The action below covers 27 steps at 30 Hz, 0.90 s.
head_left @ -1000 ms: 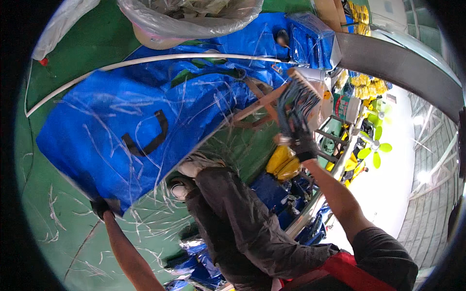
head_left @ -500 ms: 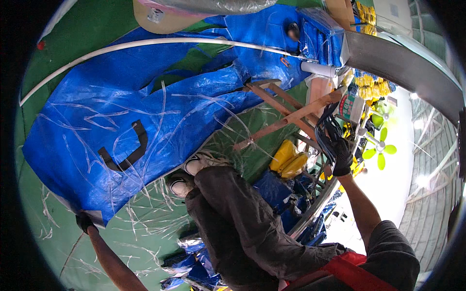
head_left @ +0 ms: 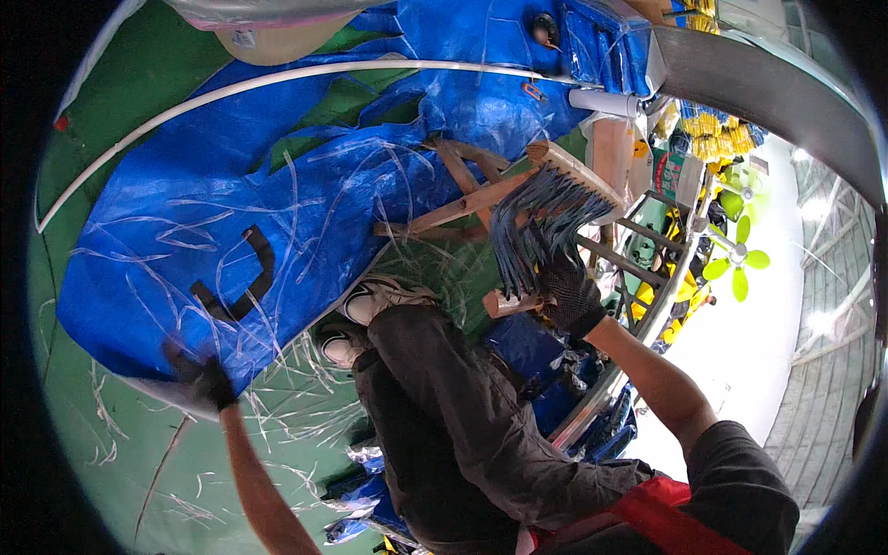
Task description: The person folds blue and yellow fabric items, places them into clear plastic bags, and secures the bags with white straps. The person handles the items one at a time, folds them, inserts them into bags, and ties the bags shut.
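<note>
My left hand (head_left: 205, 381), in a dark glove, is above the near-left edge of a large blue tarp (head_left: 139, 268). Its fingers look stretched apart, though motion smears them. My right hand (head_left: 572, 301), gloved too, is closed round part of a wooden rack (head_left: 458, 205), beside a wooden end; dark strips partly hide the fingers. These grey-blue strips (head_left: 532, 227) hang in a thick row from a light wooden bar of the rack. A bent black strap (head_left: 254, 287) lies on the tarp among loose clear plastic strands.
A white curved tube (head_left: 277, 81) crosses the tarp's far side. An orange cutter (head_left: 534, 91) and a white roll (head_left: 603, 102) lie near blue wrapped stacks. Plastic scraps litter the green floor (head_left: 148, 472). A metal-framed rack (head_left: 647, 250) stands at the right, with blue bundles below.
My right hand has moved left and toward me, and the wooden rack has shifted and turned with it. My left hand has left the tarp's corner and moved right and upward.
</note>
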Available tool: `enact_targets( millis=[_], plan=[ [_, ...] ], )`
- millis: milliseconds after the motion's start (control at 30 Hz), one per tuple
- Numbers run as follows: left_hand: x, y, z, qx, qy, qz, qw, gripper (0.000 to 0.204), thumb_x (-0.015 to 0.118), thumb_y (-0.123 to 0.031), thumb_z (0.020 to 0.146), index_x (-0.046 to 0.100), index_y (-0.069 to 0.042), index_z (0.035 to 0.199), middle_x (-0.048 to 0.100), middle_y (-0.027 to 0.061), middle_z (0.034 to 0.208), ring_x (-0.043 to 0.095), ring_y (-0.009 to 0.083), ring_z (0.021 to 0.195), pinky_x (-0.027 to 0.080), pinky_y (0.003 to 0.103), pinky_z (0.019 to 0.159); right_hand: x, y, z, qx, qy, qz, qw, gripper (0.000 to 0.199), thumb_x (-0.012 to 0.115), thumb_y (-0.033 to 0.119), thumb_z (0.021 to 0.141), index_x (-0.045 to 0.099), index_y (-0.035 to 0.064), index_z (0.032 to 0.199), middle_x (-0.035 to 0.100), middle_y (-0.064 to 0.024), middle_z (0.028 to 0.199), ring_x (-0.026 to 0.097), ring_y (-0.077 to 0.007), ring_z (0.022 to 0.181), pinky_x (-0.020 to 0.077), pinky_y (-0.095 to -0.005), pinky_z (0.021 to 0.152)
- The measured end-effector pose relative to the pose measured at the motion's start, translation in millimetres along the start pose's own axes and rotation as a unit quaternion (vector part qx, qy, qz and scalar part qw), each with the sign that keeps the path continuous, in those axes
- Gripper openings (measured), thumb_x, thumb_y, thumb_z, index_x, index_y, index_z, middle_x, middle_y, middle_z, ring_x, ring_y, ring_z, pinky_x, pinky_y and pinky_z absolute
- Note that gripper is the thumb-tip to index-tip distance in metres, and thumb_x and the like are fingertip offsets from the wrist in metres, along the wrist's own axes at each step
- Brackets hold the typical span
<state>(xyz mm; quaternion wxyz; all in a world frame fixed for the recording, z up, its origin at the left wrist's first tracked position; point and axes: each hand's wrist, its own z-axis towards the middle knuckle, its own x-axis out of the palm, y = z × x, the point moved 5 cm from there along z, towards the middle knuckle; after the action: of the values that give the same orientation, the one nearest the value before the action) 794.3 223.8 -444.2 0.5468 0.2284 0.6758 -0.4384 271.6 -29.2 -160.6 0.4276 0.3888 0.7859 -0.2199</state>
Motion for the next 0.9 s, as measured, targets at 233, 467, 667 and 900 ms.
enact_targets(
  millis=[233, 467, 667, 900],
  plan=[
    [98.9, -271.1, 54.1, 0.262, 0.344, 0.096, 0.897, 0.080, 0.066, -0.045, 0.076, 0.025, -0.035, 0.144, 0.020, 0.0059, 0.152, 0.020, 0.0345, 0.138, 0.013, 0.064, 0.106, -28.9, -62.5, -3.1, 0.110, -0.071, 0.081, 0.988, 0.032, 0.065, 0.021, 0.076, 0.064, 0.0060, 0.104, 0.061, -0.0184, 0.102, 0.058, -0.0365, 0.096, 0.0477, -0.0439, 0.082],
    [107.8, -260.4, 43.5, 0.223, 0.396, 0.189, 0.871, 0.093, 0.068, -0.060, 0.066, 0.024, -0.036, 0.144, 0.011, 0.0058, 0.154, 0.014, 0.0344, 0.140, 0.006, 0.066, 0.106, -57.7, -110.7, -51.7, 0.300, -0.144, 0.338, 0.880, 0.029, 0.065, 0.024, 0.085, 0.061, 0.0027, 0.106, 0.067, -0.0118, 0.092, 0.064, -0.0193, 0.082, 0.0508, -0.0332, 0.069],
    [81.3, -287.2, 54.9, 0.209, 0.408, 0.212, 0.863, 0.078, 0.069, -0.058, 0.067, 0.039, -0.036, 0.136, 0.022, 0.0049, 0.152, 0.015, 0.0321, 0.140, 0.005, 0.068, 0.106, -38.7, -77.4, -50.6, 0.336, -0.028, 0.398, 0.853, 0.041, 0.066, 0.028, 0.085, 0.056, 0.0010, 0.114, 0.063, -0.0178, 0.105, 0.063, -0.0246, 0.096, 0.0498, -0.0378, 0.077],
    [134.3, -241.7, 29.1, 0.073, 0.312, -0.329, 0.888, 0.074, 0.072, -0.044, 0.071, 0.037, -0.035, 0.135, 0.023, 0.0034, 0.151, 0.024, 0.0310, 0.136, 0.009, 0.067, 0.107, -65.6, -60.2, -41.2, 0.370, 0.009, 0.401, 0.838, 0.038, 0.066, 0.027, 0.086, 0.057, 0.0013, 0.113, 0.065, -0.0159, 0.097, 0.063, -0.0251, 0.092, 0.0489, -0.0378, 0.077]
  ],
)
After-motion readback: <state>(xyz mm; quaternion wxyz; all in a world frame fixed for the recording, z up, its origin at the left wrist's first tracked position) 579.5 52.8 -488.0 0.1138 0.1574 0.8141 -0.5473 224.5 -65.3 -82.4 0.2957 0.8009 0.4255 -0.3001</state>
